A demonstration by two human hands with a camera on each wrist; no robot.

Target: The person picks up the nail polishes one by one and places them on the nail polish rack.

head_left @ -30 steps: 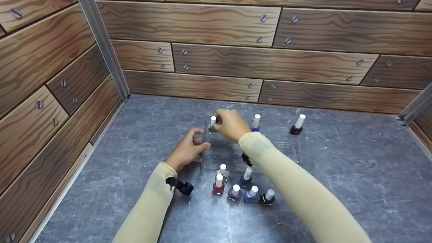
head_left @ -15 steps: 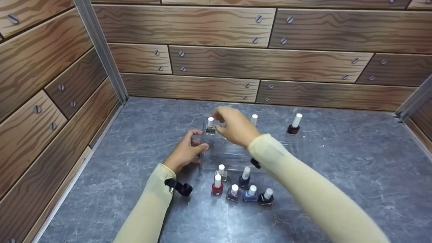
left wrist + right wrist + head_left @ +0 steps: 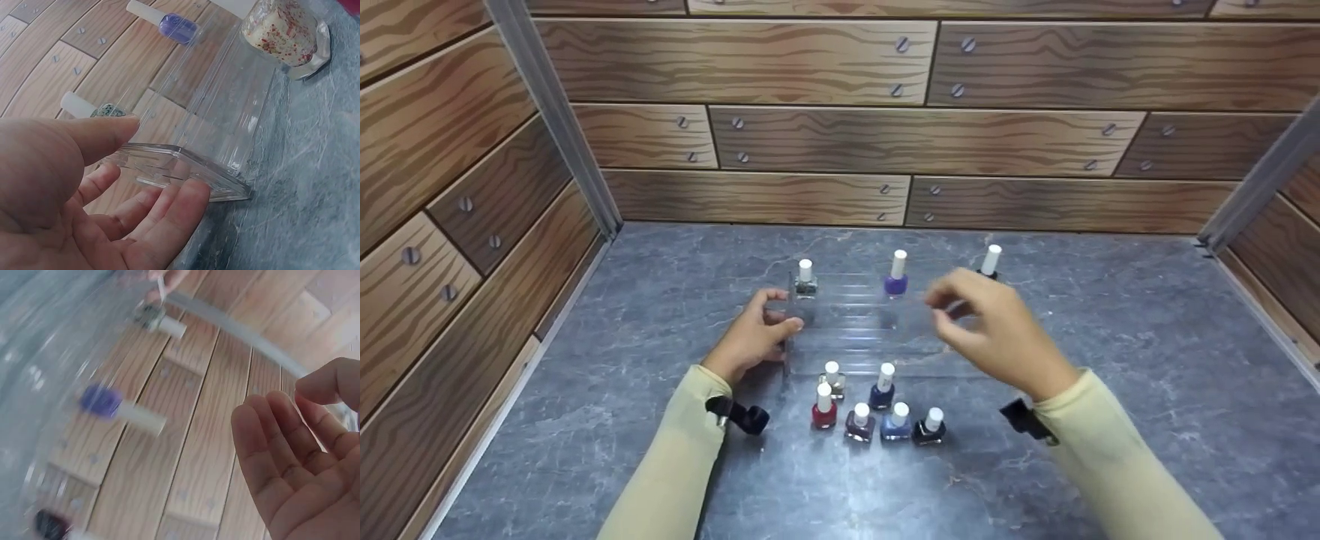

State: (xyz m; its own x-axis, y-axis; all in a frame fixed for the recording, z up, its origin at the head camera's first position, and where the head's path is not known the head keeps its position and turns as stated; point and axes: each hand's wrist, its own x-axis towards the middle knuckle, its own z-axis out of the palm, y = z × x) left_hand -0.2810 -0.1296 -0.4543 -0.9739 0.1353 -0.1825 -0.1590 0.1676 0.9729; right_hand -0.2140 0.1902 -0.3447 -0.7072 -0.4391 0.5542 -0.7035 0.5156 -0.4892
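Observation:
A clear tiered display rack [image 3: 851, 341] stands on the grey table. My left hand [image 3: 756, 334] rests at its left side panel, fingers relaxed, fingertips right at the edge and thumb over it in the left wrist view. On the top tier, a glitter nail polish bottle [image 3: 805, 285] stands at the left end and a purple nail polish bottle [image 3: 895, 285] in the middle. A dark nail polish bottle [image 3: 991, 261] at the right is partly hidden behind my right hand [image 3: 997, 330], which hovers over the rack's right part, holding nothing, fingers loosely bent.
Before the rack stand several more bottles, among them a red one [image 3: 824, 414], a clear one with flecks [image 3: 284, 36], a navy one [image 3: 883, 394] and a black one [image 3: 930, 430]. Wood-patterned walls [image 3: 780, 139] enclose the table at the back and sides.
My right hand has let go of the glitter nail polish bottle at the rack's left end and moved right and nearer. My left hand stays at the rack.

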